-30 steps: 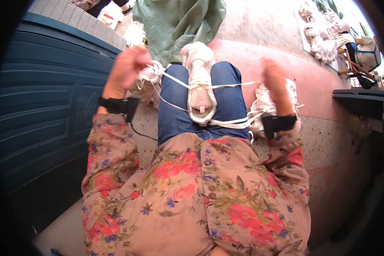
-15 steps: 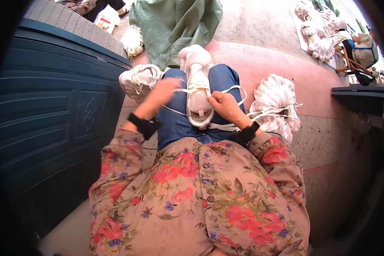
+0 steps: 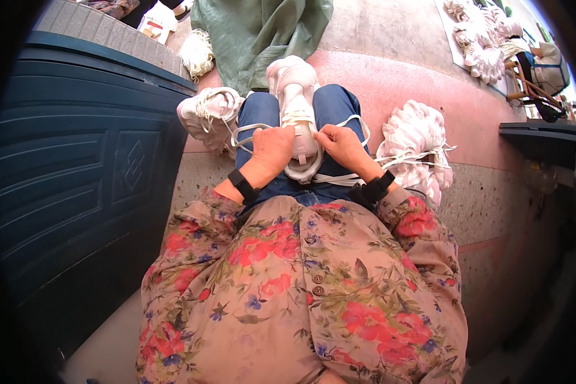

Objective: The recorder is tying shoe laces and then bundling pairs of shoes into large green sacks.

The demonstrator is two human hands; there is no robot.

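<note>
A pale pink and white sneaker lies lengthwise between my knees, its toe pointing away and its heel opening toward me. White shoelace crosses its tongue, with a lace loop out on the left and another lace loop on the right. At the shoe's left edge my left hand is closed, knuckles up, pinching the lace; its fingertips are partly hidden. My right hand pinches at the right edge of the opening, with lace running out from the fingers.
Another laced sneaker sits beyond my left knee. A bunch of pale shoes lies on the floor to the right. Behind hangs a green cloth, with a bundle of laces beside it. A dark blue panel borders the left.
My left hand has come inward and down from above the left knee to the shoe's left edge, and has closed on the lace. My right hand stays by the right edge.
</note>
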